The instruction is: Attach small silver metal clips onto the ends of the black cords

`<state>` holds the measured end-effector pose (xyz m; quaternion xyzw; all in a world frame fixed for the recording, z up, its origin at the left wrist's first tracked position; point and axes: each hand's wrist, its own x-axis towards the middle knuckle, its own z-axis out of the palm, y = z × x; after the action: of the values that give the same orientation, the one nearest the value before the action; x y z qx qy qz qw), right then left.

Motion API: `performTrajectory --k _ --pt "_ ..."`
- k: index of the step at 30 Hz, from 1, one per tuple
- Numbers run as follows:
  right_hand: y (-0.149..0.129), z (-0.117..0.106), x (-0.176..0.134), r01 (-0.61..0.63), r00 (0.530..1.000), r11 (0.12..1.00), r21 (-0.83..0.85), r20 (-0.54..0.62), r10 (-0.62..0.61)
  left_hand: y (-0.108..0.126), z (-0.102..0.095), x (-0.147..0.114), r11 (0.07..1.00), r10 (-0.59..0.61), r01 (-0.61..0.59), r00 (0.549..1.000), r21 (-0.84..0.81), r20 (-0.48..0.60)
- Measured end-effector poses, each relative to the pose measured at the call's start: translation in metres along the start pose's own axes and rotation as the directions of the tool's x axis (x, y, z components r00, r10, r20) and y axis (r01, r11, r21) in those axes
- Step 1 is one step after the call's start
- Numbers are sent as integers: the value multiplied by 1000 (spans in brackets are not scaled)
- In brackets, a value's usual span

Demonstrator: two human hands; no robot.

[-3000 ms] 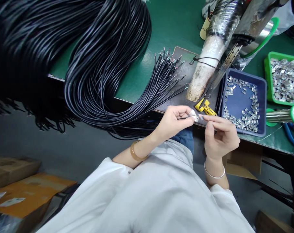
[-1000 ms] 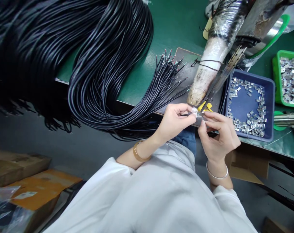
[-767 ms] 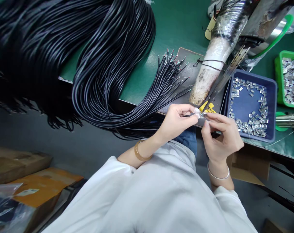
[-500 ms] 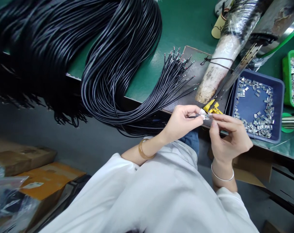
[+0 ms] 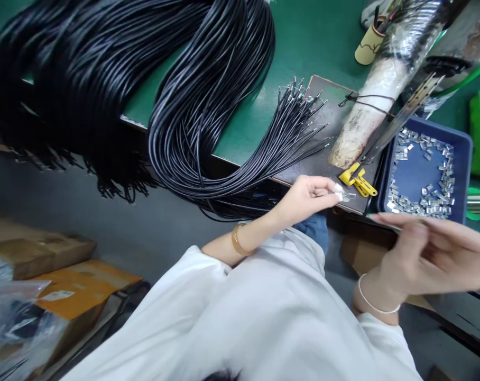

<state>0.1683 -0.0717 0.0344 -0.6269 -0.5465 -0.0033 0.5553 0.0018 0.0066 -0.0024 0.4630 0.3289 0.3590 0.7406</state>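
Note:
My left hand point(image 5: 309, 198) is closed in a pinch at the bench edge, white coverings on its fingertips. In it is a black cable, now mostly hidden by the fingers. A small pale metal piece point(image 5: 349, 196) shows just beyond the fingertips. My right hand point(image 5: 426, 254), smeared by motion, is apart from it at the lower right, below the blue tray point(image 5: 467, 174) of small metal shells. Its thumb presses against the fingers, and a thin greenish tip point(image 5: 370, 216) shows at the fingertips; what it belongs to is unclear. A yellow clip-like tool point(image 5: 359, 181) lies near my left hand.
A thick bundle of black cables point(image 5: 176, 121) with stripped ends spreads over the green bench point(image 5: 311, 37) and hangs off its front. A white wrapped duct point(image 5: 362, 114) leans over the dark mat point(image 5: 323, 100). A green bin point(image 5: 477, 137) and a cup point(image 5: 369, 45) stand behind.
My right hand has left the small metal piece and moved right and towards me. My left hand keeps its pinch in nearly the same place. The view has shifted slightly.

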Motion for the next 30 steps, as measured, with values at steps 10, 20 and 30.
performTrajectory --k 10,20,30 --pt "7 36 -8 284 938 958 -51 221 -266 6 2 5 996 34 -43 993 -80 -110" --pt "12 43 -4 179 968 984 20 177 -180 15 8 11 996 66 -77 980 -50 -186" --pt "8 43 -1 188 966 980 70 169 -197 19 10 11 991 112 -124 975 -53 -193"
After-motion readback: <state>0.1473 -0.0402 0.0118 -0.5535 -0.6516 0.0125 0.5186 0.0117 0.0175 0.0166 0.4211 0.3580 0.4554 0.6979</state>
